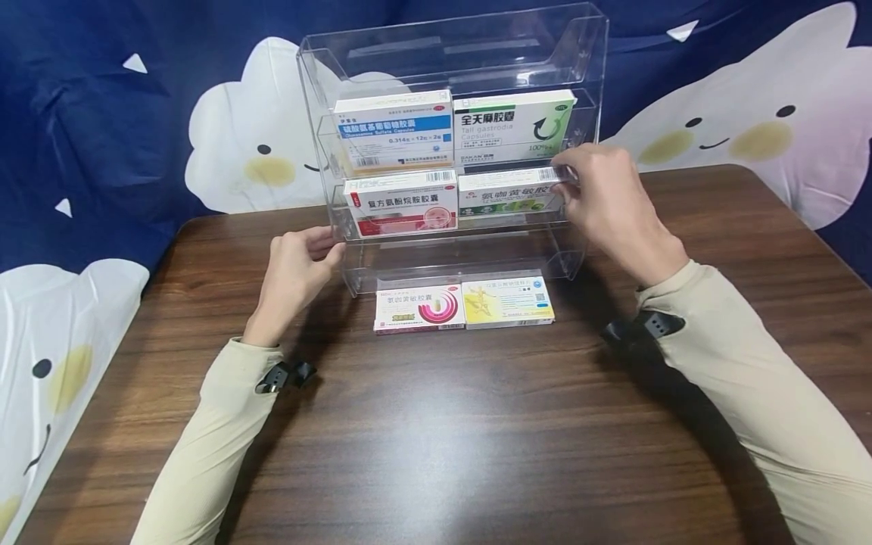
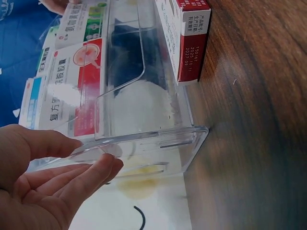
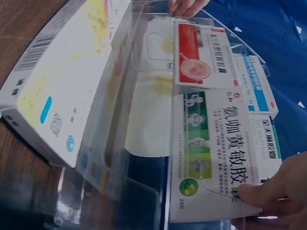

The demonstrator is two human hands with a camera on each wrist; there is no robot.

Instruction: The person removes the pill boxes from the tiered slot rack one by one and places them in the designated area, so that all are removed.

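A clear plastic display rack (image 1: 463, 253) with stepped tiers stands on the table. My left hand (image 1: 300, 265) is at its left side; in the left wrist view the thumb and fingers (image 2: 98, 179) pinch the side panel. My right hand (image 1: 609, 197) pinches the right end of a white-and-green medicine box (image 3: 211, 158), which sits in the rack's middle tier. Beside that box stands a white-and-red medicine box (image 1: 402, 204). The tier behind bears a blue-and-white medicine box (image 1: 393, 136) and a green-and-white medicine box (image 1: 512, 129).
In front of the rack, a pink-and-white medicine box (image 1: 418, 306) and a yellow-and-white medicine box (image 1: 509, 300) lean back side by side at the lowest level. The brown wooden table (image 1: 436, 439) extends toward me. A dark blue curtain (image 1: 163, 121) with cloud faces hangs behind.
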